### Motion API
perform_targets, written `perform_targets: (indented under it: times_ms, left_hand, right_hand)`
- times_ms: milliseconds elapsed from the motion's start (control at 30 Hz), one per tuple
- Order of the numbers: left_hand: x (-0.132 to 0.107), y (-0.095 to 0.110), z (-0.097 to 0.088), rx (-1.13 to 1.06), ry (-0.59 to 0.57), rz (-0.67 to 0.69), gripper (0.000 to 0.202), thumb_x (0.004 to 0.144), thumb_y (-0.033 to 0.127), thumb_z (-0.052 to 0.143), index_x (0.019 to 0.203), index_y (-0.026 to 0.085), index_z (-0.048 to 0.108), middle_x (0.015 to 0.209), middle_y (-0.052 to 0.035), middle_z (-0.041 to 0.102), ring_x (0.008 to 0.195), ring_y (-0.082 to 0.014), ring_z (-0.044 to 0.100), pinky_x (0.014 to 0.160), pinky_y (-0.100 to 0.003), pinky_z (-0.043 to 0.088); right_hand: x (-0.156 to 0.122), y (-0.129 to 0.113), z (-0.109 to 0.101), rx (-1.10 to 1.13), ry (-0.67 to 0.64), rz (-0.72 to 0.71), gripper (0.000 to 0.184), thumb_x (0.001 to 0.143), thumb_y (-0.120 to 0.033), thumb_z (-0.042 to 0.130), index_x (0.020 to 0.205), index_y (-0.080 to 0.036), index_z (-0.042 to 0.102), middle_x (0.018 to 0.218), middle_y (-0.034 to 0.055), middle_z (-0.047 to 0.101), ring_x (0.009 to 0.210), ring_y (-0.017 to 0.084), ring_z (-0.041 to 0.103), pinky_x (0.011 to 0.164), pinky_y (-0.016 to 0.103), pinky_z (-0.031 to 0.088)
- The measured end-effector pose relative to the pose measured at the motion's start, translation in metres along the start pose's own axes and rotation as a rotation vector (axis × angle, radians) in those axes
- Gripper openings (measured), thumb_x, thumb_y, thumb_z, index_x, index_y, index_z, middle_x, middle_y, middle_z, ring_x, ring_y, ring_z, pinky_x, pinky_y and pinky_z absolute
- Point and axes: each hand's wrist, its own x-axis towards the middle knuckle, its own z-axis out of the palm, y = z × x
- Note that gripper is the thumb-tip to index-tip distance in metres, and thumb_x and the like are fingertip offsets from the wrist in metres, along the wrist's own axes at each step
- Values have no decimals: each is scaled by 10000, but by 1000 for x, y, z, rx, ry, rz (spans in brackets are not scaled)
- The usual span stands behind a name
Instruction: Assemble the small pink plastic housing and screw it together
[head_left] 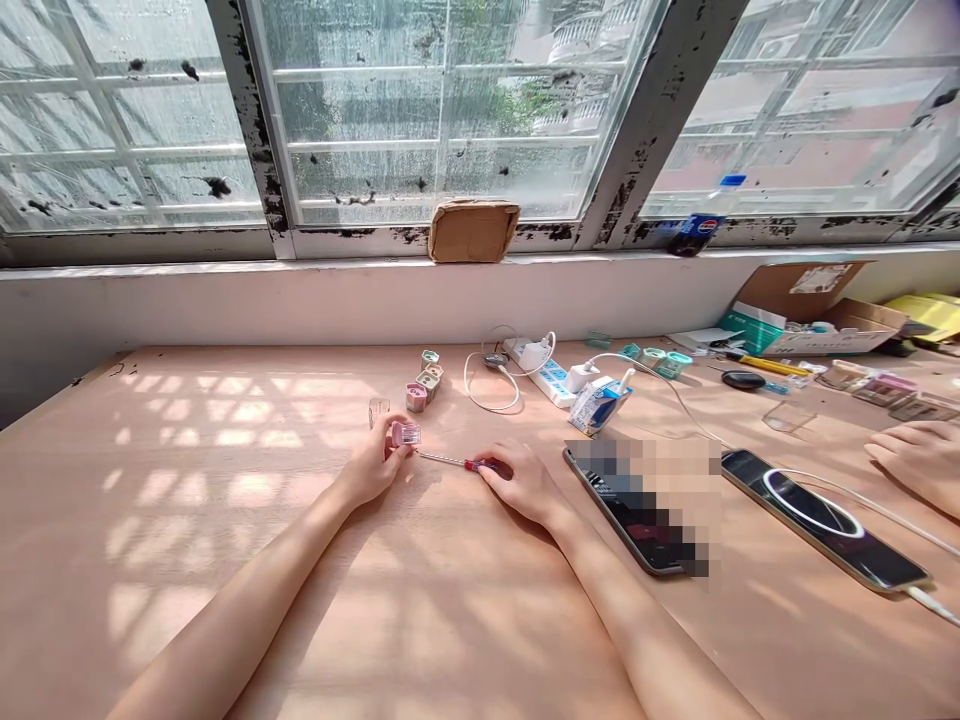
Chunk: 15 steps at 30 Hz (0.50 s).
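My left hand (pixel 375 465) is closed around a small pink block with a clear, printed face (pixel 406 434); its exact kind is not plain. In my right hand (pixel 517 480) is a screwdriver (pixel 471 464) with a red and dark handle. Its thin metal shaft points left, and the tip is close to the lower edge of the pink block; I cannot tell if they touch. Just behind my left hand stands a clear plastic case (pixel 379 408). Beyond it sit a pink hexagonal piece (pixel 416 397) and several greenish and beige ones (pixel 430 377).
Right of my hand lie two phones (pixel 630 510) (pixel 825 520), one with a white charging ring. Farther back are a drink carton (pixel 600 403), a power strip (pixel 551 378) with cables, and an open cardboard box (pixel 817 320). Another person's hand (pixel 919 460) rests at the right edge.
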Motion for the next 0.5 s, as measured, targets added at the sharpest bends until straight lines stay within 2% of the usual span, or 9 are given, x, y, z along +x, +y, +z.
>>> perform_targets:
  times_ms: [233, 500]
  left_hand:
    - [0, -1, 0, -2, -23, -15, 298, 961, 319, 506, 1239, 258, 419, 954, -2, 531, 993, -208, 716, 736, -257, 547]
    - [0, 1, -1, 98, -21, -1, 290, 960, 313, 499, 1237, 246, 445, 932, -14, 596, 936, -202, 698, 758, -283, 529]
  right_hand:
    - [0, 1, 0, -6, -8, 9, 172, 884, -267, 548, 890, -249, 719, 880, 26, 709, 831, 218, 625, 821, 371, 454]
    - [0, 0, 0, -1, -4, 12, 186, 881, -276, 539, 886, -247, 723, 869, 39, 705, 808, 216, 606, 810, 373, 448]
